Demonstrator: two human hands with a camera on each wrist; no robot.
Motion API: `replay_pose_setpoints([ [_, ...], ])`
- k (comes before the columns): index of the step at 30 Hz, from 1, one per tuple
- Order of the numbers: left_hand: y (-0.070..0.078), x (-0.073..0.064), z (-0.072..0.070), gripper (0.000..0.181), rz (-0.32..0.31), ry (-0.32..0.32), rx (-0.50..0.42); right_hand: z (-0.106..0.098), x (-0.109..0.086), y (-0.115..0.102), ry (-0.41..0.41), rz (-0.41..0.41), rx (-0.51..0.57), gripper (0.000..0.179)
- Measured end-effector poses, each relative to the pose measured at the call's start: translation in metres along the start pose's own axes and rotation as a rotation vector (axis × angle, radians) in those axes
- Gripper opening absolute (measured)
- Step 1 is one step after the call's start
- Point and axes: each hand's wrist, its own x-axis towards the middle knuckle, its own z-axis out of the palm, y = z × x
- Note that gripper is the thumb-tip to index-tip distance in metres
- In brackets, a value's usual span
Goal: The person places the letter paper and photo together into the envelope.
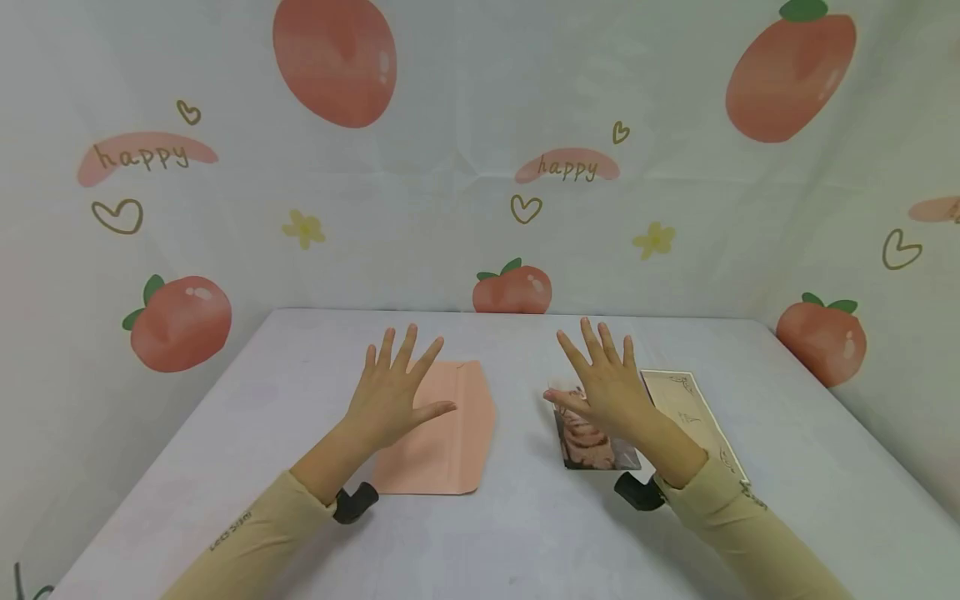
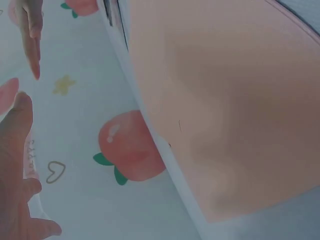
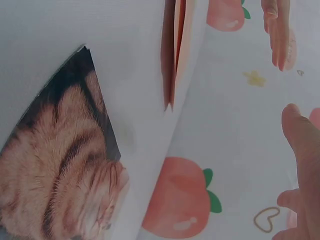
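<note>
Left hand (image 1: 385, 402) hovering, fingers standing wide apart, flat peach-pink paper envelope (image 1: 431, 454) lying below; right hand (image 1: 613, 393) hovering, equally wide, rectangular brown striped-cat picture (image 1: 587, 442) lying below

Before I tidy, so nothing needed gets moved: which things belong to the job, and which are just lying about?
Likely the job:
- pink paper envelope by the left hand
- rectangular tabby-cat picture by the right hand
- cream rectangular paper with dark scrollwork

Likely just surroundings:
- white peach-print cloth backdrop
- black wrist gear
</note>
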Motion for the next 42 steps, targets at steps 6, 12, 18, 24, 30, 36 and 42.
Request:
replay_pose_setpoints([
  [6, 0.002, -0.001, -0.004, 0.087, 0.014, 0.003, 0.008, -0.002, -0.001, -0.002, 0.005, -0.008, 0.019, 0.084],
  [12, 0.005, -0.002, -0.008, 0.085, 0.038, -0.003, -0.014, -0.005, 0.001, -0.007, -0.003, -0.034, 0.070, 0.080],
  [18, 0.009, -0.004, -0.011, 0.081, 0.063, -0.024, -0.049, -0.005, 0.001, -0.014, -0.012, -0.071, 0.149, 0.076],
  [24, 0.011, -0.007, -0.013, 0.076, 0.070, -0.062, -0.100, -0.003, 0.001, -0.023, 0.001, -0.121, 0.181, 0.072],
  [30, 0.012, -0.011, -0.013, 0.071, 0.082, -0.125, -0.131, 0.004, 0.001, -0.033, 0.003, -0.178, 0.221, 0.065],
  [36, 0.014, -0.015, -0.010, 0.066, 0.089, -0.229, -0.158, 0.015, 0.002, -0.042, -0.069, -0.219, 0.283, 0.058],
  [42, 0.015, -0.019, -0.002, 0.063, 0.101, -0.300, -0.205, 0.023, 0.005, -0.055, -0.203, -0.231, 0.315, 0.053],
])
